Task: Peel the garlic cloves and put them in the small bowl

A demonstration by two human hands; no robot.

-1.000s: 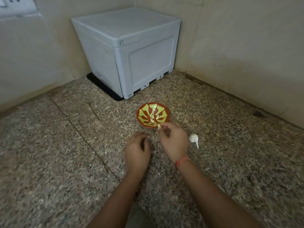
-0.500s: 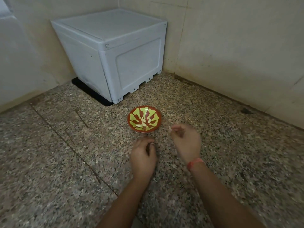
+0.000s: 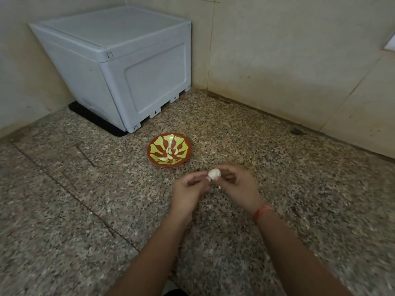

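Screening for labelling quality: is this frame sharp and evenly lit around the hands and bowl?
Head view: light is dim, warm and even, no glare. Head view: left hand and right hand, pinching the garlic bulb, are slightly motion-blurred. Head view: small bowl and peeled cloves read clearly. Head view: wide-angle bowing curves the wall-floor edge.

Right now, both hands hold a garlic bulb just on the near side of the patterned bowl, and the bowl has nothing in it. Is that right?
Not quite: the small bowl is not empty. The head view shows several peeled cloves lying in it. The rest stands: the left hand and right hand both hold the garlic bulb on the bowl's near side.
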